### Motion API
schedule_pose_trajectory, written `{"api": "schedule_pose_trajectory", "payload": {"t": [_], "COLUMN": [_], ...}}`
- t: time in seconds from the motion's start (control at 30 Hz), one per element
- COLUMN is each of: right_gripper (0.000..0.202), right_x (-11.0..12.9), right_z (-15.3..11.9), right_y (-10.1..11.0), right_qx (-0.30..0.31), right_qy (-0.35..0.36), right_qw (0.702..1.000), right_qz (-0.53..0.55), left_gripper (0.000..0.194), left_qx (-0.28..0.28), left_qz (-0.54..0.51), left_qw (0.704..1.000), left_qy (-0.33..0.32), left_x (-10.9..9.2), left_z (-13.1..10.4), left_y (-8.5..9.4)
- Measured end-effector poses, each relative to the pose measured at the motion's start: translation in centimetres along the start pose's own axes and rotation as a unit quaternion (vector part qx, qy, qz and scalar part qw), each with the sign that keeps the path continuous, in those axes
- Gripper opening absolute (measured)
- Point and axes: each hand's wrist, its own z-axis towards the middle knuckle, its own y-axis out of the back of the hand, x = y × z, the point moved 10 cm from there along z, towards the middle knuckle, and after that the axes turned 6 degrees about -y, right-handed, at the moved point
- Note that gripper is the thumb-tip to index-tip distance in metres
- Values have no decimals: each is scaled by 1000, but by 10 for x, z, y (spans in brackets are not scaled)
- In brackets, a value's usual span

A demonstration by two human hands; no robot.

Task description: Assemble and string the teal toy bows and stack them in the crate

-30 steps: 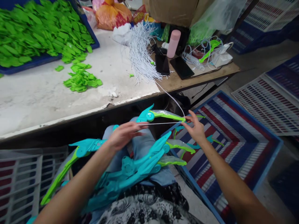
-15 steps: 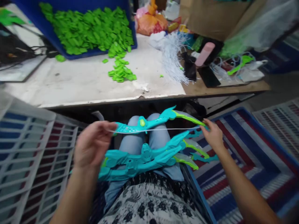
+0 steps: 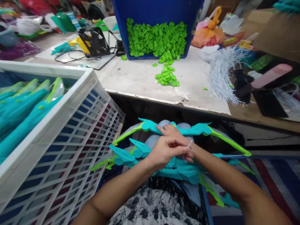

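A turquoise bow with lime-green limb edges (image 3: 199, 128) lies crosswise above my knees. My right hand (image 3: 172, 132) is closed over its middle, fingertips against the turquoise body. Crossing over the right wrist, my left hand (image 3: 162, 151) pinches a thin white string (image 3: 190, 144) between thumb and fingers. Part of the string shows beside the wrist; the rest is hidden by the hands. More turquoise bows (image 3: 182, 173) rest on my lap, below and partly behind my forearms.
A white slatted crate (image 3: 86, 84) with more bows stands at the left. On the table (image 3: 140, 79) are a blue bin (image 3: 154, 7) with green pieces (image 3: 157, 39), a small green pile (image 3: 167, 76), a bundle of white strings (image 3: 221, 73) and a dark phone (image 3: 269, 103).
The view has swung left. My hands, apart at the bow's middle and right end before, now cross at its middle. Both limbs of the bow now show, and the string is by my right wrist.
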Motion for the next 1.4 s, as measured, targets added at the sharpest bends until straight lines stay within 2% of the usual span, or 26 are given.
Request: {"api": "schedule_pose_trajectory", "payload": {"t": [0.03, 0.1, 0.2, 0.3, 0.33, 0.4, 0.47, 0.53, 0.67, 1.1, 1.23, 1.4], "right_gripper": [36, 44, 44, 41, 40, 38, 36, 35, 37, 37, 38, 38], "right_x": [-3, -12, -36, -56, -60, -64, -63, -60, -61, -64, -64, -65], "right_z": [-1, -3, -2, 0, 0, -2, -4, -6, -6, -7, -8, -9], "right_y": [0, 1, 15, 26, 26, 23, 19, 17, 19, 13, 14, 12], "right_qx": [11, 39, 40, 33, 34, 40, 44, 43, 32, 60, 58, 83], "right_qy": [8, 34, 29, -15, -30, -50, -56, -54, -56, -51, -54, -81], "right_qw": [999, 990, 980, 984, 986, 987, 987, 987, 986, 976, 976, 969], "right_qz": [-33, -128, -194, -174, -162, -147, -144, -147, -154, -201, -205, -218], "left_gripper": [37, 34, 29, 27, 26, 24, 22, 20, 17, 18, 17, 17], "left_qx": [-10, -58, -179, -326, -363, -402, -399, -390, -396, -399, -402, -392], "left_qz": [-2, 1, 26, 97, 129, 205, 281, 340, 397, 464, 466, 471], "left_qw": [1000, 998, 975, 913, 888, 848, 827, 807, 769, 727, 724, 720], "left_qy": [-2, -36, -125, -225, -251, -277, -278, -286, -305, -311, -313, -325], "left_x": [-1, -8, -28, -64, -79, -106, -127, -142, -158, -166, -166, -168], "left_z": [0, 2, -1, -22, -30, -40, -38, -33, -29, -25, -25, -24], "left_y": [5, 27, 80, 139, 154, 172, 176, 174, 166, 160, 159, 154]}}
